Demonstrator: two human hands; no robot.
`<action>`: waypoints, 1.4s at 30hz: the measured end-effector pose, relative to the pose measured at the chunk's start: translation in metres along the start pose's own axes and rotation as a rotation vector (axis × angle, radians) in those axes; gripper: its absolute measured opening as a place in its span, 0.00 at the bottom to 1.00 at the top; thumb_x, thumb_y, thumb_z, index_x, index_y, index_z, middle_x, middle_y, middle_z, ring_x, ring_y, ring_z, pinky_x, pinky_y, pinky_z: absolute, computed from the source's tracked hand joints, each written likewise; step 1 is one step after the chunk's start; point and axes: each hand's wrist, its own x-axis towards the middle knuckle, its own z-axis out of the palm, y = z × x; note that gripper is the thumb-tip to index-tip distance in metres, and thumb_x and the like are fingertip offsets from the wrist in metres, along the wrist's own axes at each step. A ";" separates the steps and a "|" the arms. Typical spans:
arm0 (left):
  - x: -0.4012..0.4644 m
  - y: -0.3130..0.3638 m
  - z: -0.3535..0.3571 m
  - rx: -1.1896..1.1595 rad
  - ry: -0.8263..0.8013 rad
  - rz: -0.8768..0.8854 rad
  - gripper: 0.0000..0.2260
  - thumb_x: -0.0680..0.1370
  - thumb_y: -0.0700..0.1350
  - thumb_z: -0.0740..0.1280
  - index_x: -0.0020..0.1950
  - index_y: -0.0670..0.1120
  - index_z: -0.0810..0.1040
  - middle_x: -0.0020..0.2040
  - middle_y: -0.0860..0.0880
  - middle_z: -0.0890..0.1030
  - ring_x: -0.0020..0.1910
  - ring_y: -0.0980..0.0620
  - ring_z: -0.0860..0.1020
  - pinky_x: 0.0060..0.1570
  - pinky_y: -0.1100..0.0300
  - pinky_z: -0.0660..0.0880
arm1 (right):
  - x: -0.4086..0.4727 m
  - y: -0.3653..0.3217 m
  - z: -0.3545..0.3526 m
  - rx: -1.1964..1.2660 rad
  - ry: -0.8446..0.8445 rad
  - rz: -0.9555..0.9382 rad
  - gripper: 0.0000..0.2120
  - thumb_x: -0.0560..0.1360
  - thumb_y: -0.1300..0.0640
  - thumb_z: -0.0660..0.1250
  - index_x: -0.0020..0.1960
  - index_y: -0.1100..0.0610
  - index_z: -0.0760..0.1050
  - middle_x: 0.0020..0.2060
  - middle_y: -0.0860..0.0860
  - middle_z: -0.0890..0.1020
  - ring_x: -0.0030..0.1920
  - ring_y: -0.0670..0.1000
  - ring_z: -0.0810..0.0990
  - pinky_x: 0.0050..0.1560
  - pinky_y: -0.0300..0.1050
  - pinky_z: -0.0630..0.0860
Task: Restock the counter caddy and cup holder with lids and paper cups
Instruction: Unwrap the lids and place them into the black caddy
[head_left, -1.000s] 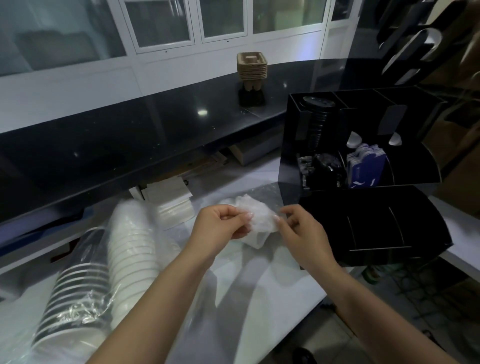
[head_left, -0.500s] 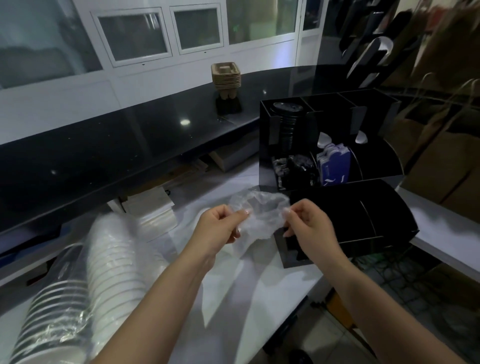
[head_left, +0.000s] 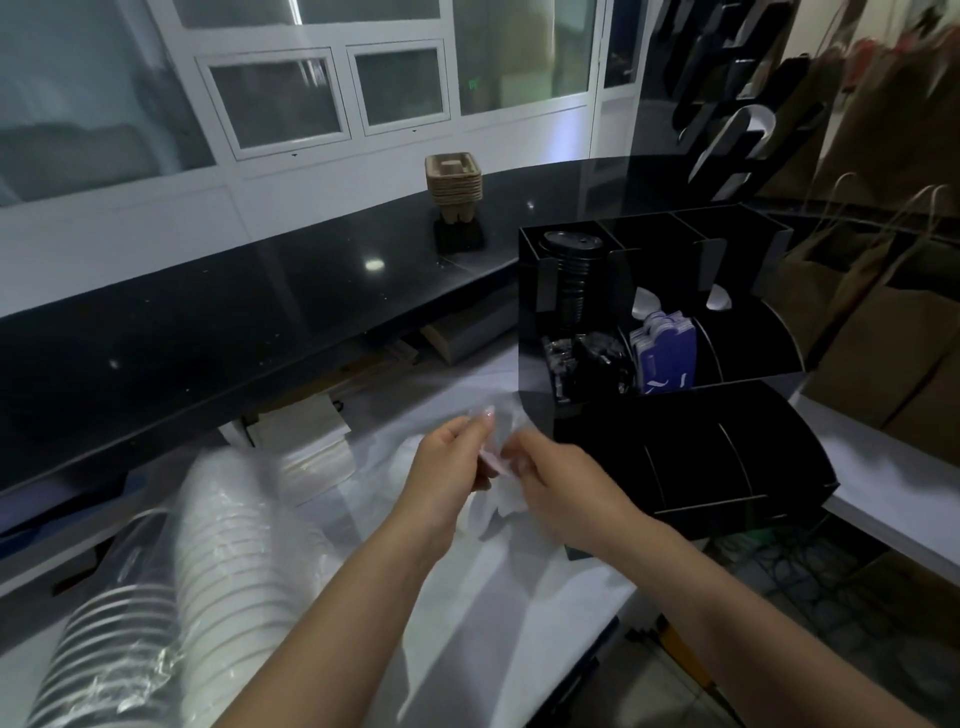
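A clear plastic wrapper (head_left: 501, 496) is bunched between my hands over the white counter. My left hand (head_left: 447, 462) pinches its upper edge and my right hand (head_left: 558, 480) grips it from the right, the two close together. To the right stands the black counter caddy (head_left: 691, 457), with a stack of black lids (head_left: 571, 275) in its left slot and blue-and-white packets (head_left: 667, 353) in the middle one. At lower left lie sleeves of white paper cups (head_left: 234, 535) and of cups with dark rims (head_left: 98, 654), both still in clear plastic.
A black raised countertop (head_left: 208, 312) runs behind the work surface, with a stack of brown pulp cup trays (head_left: 453, 179) on it. Brown paper bags (head_left: 878, 291) hang at the right. A black wall cup holder (head_left: 727, 104) stands at the upper right. White cartons (head_left: 306, 431) lie under the ledge.
My hands have come closer together, crumpling the plastic wrapper into a smaller bunch. The view has swung a little to the left and down.
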 end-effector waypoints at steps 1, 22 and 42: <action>-0.001 0.001 0.001 0.010 -0.031 0.023 0.15 0.80 0.49 0.63 0.34 0.46 0.73 0.31 0.46 0.73 0.35 0.49 0.73 0.41 0.54 0.72 | 0.002 0.003 0.002 -0.047 -0.071 0.031 0.14 0.81 0.59 0.54 0.63 0.55 0.72 0.54 0.54 0.81 0.53 0.54 0.79 0.52 0.47 0.75; 0.008 -0.035 -0.010 -0.152 -0.203 -0.350 0.09 0.75 0.33 0.68 0.47 0.44 0.72 0.38 0.44 0.84 0.32 0.52 0.80 0.38 0.59 0.76 | 0.020 0.046 0.025 -0.056 -0.471 0.189 0.12 0.79 0.57 0.57 0.58 0.50 0.75 0.45 0.51 0.80 0.40 0.50 0.81 0.37 0.44 0.77; 0.001 -0.073 -0.016 0.362 0.001 -0.027 0.12 0.77 0.44 0.67 0.34 0.43 0.77 0.30 0.48 0.72 0.32 0.52 0.69 0.36 0.55 0.66 | 0.035 0.046 0.059 0.982 0.164 0.590 0.07 0.66 0.66 0.62 0.43 0.68 0.75 0.35 0.63 0.76 0.37 0.58 0.77 0.37 0.48 0.73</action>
